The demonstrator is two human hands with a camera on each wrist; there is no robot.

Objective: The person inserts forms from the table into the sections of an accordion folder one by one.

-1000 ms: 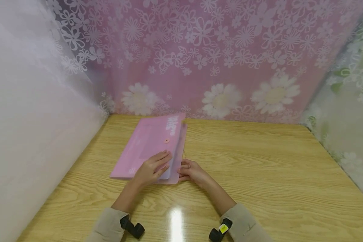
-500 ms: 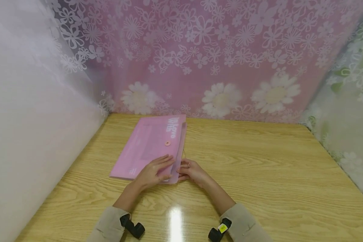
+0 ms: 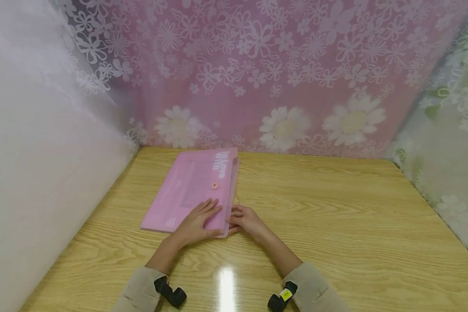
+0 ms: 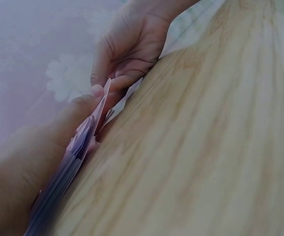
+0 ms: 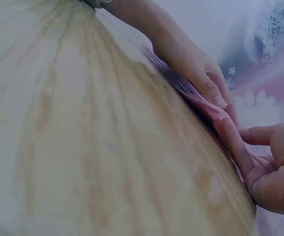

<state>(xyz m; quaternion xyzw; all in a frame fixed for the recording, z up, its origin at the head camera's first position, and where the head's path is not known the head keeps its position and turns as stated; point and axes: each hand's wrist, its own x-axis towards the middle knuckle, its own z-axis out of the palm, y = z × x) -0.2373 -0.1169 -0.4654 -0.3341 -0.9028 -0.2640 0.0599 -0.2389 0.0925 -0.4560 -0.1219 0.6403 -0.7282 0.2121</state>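
Observation:
A pink translucent document folder (image 3: 179, 186) lies on the table at left of centre, with white lettering and a round button (image 3: 215, 186) on its flap. Across the flap's lower part my left hand (image 3: 198, 222) rests with straight, spread fingers and the thumb along the near edge. My right hand (image 3: 248, 222) pinches the folder's right edge near its lower corner, some fingertips hidden beneath. From the left wrist, layered sheets (image 4: 58, 189) show edge-on inside the folder. The right wrist view has my right fingers (image 5: 236, 147) under the folder's raised edge.
The wood-grain table (image 3: 335, 208) stretches to the right of the folder. A thin string (image 3: 237, 197) hangs off the folder's right edge. Behind stands a pink flowered curtain (image 3: 234, 99); a white sheet (image 3: 50, 143) borders the left side, a floral one (image 3: 448, 143) the right.
The flap has been pressed down and now lies closer over the folder's right edge. My left thumb has shifted right along the near edge; my right hand has stayed nearly in place.

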